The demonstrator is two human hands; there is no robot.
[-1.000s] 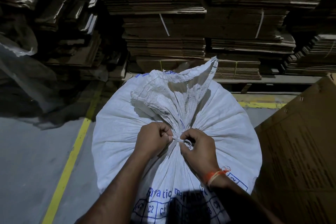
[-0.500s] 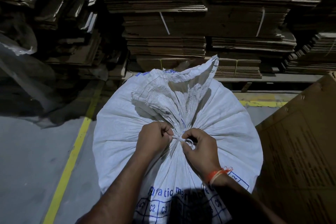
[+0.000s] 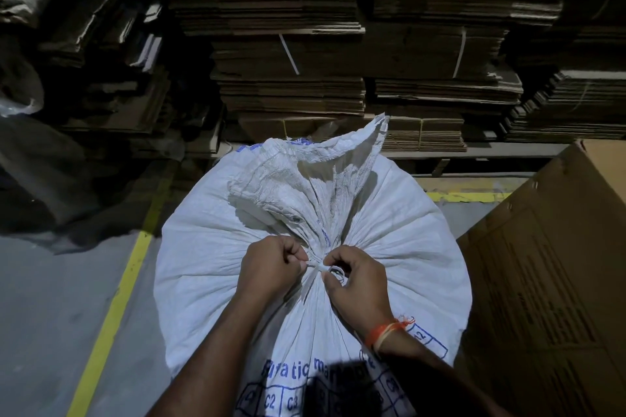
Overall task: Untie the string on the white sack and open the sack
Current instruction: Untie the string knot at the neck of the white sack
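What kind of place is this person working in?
Probably a warehouse or packing storeroom: strapped stacks of flattened cardboard cartons fill the back, a yellow floor line marks the concrete, and a large cardboard box stands beside the tied white sack.

**Blue print on the white sack**

The white sack [image 3: 399,247] carries blue lettering near its lower edge, partly hidden by the forearms: "…atic ma…" reads across it. Below runs a row of ruled boxes marked "C2" and "C3". A further box beside the right wrist shows "12". Print on the cardboard carton [image 3: 548,281] is too dim to read.
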